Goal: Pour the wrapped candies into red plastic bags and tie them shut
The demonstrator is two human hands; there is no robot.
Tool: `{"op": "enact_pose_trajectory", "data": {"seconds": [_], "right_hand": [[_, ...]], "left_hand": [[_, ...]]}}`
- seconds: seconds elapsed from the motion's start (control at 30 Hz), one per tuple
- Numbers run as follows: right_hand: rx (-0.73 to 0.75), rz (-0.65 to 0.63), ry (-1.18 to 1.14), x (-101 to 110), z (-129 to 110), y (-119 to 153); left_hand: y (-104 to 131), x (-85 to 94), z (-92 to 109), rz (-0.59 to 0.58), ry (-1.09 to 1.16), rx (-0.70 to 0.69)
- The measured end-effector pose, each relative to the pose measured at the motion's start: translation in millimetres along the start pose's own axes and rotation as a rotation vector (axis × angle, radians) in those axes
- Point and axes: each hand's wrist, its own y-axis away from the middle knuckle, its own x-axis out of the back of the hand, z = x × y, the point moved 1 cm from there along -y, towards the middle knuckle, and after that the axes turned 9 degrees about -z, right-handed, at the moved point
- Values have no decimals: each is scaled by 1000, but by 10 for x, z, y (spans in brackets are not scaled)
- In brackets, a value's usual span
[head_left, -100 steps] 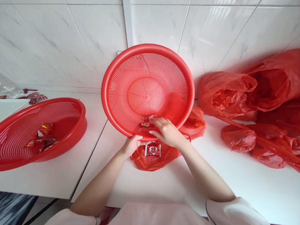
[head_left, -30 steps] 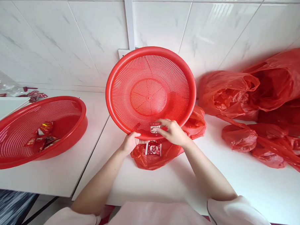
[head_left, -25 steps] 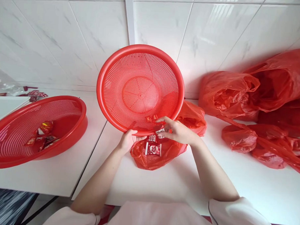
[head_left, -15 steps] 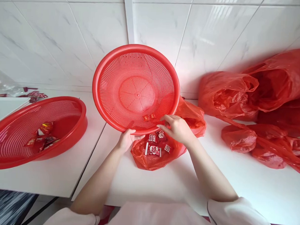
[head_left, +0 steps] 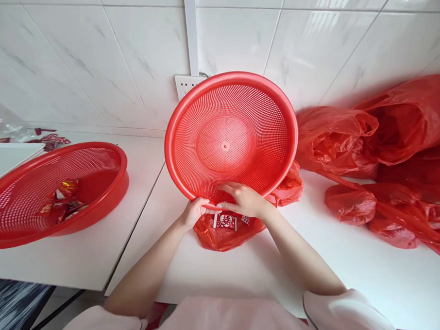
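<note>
A red plastic colander basket (head_left: 226,131) is tipped up toward me. My left hand (head_left: 195,212) is closed on its lower rim. Over that same rim reaches my right hand (head_left: 244,200), with its fingers stretched inside the basket and its thumb apart near the rim. Anything under those fingers is hidden. Just below the basket lies an opened red plastic bag (head_left: 220,240) on the table. Inside it are red-and-white wrapped sweets, among them a larger packet (head_left: 225,220) and a small one (head_left: 245,219), partly covered by the basket and my right hand.
At the left, another red colander basket (head_left: 111,192) holds several wrapped sweets (head_left: 67,199). Filled red plastic bags (head_left: 338,136) crowd the right side. A white tray (head_left: 9,158) and clear plastic (head_left: 6,121) lie far left. The tiled wall has a socket (head_left: 183,85).
The basket has shifted right, uncovering the wall socket. My left hand moved slightly right and up with the rim. My right hand moved left over the rim, and the two small packets inside are out of sight.
</note>
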Motion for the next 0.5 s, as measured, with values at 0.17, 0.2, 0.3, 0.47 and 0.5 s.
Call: {"op": "enact_pose_trajectory", "data": {"seconds": [0.17,0.2,0.3,0.47,0.5], "right_hand": [[174,32,-216,128,-5,1],[172,64,-220,128,6,-4],[120,178,-234,103,27,-14],[7,306,-334,84,-12,8],[5,326,-343,91,-26,15]], "left_hand": [[-17,6,21,7,10,3],[-19,7,24,4,14,-4],[-20,4,30,-5,13,-19],[-8,5,35,-10,13,-13],[-7,7,34,-11,17,-12]]}}
